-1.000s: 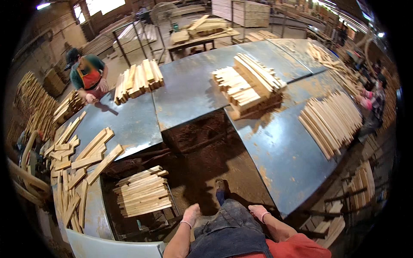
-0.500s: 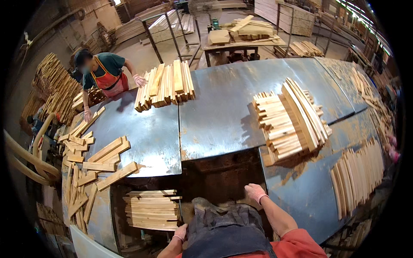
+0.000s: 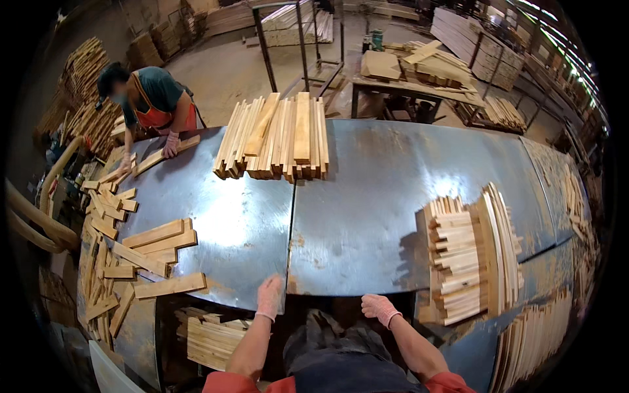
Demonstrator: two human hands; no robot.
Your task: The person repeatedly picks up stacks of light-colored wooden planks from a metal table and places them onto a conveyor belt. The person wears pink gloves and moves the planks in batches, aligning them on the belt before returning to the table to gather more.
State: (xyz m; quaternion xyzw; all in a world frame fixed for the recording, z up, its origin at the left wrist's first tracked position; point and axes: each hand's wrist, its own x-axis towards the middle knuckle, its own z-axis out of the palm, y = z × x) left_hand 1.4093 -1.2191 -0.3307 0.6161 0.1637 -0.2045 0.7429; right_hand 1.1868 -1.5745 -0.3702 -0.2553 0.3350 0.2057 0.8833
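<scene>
My left hand (image 3: 269, 296), in a pinkish work glove, is over the near edge of the metal table (image 3: 354, 242), by the seam. Its fingers look stretched forward, slightly blurred, with nothing visible in them. My right hand (image 3: 379, 308), gloved alike, is in front of the table edge with its fingers curled in; I see nothing in it. The nearest wood to it is a stack of short wooden strips (image 3: 452, 262) on the right, with longer strips (image 3: 501, 249) along its side. Below my left forearm lies another stack of strips (image 3: 213, 340), partly hidden by the arm.
A co-worker (image 3: 157, 98) in an orange apron handles a board (image 3: 164, 156) at the far left. Loose boards (image 3: 170, 285) lie scattered on the left. Strips (image 3: 272, 141) are piled at the far edge; a row of strips (image 3: 534, 340) lies near right. A hose (image 3: 33, 223) runs at left.
My left hand has risen from beside my body to the table edge. My right hand has moved slightly, its fingers now curled. The view has shifted; the co-worker's hand has left the far pile.
</scene>
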